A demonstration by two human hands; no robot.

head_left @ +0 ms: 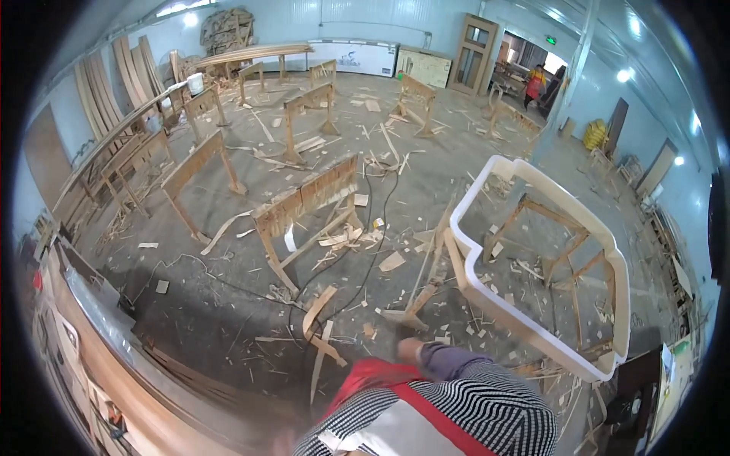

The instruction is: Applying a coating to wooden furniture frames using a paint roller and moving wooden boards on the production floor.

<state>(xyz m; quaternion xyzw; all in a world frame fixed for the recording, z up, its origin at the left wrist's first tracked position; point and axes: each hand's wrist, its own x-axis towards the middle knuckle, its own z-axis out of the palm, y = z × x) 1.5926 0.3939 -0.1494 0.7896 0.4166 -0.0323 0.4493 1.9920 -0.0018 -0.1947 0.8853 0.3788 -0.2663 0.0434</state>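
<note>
My right hand [411, 350] shows in front of my body, below a wooden stand. A grey-purple cuff and a black-and-white striped sleeve [494, 399] lead to it. Its fingers are mostly hidden by blurred red cloth [372, 381] beside it, so I cannot tell whether it grips anything. At the bottom edge, a smeared skin-coloured patch, apparently my left hand [283, 442], lies near a long wooden panel [171, 399]. To the right, a large curved wooden frame [494, 300] with a white edge rests on wooden stands, apart from my hands.
Several wooden trestles [304, 194] stand about the floor, which is strewn with offcuts [392, 261] and shavings. A black cable [372, 266] snakes between them. Wooden strips [95, 95] lean on the left wall. Another person [534, 85] is by the far doorway.
</note>
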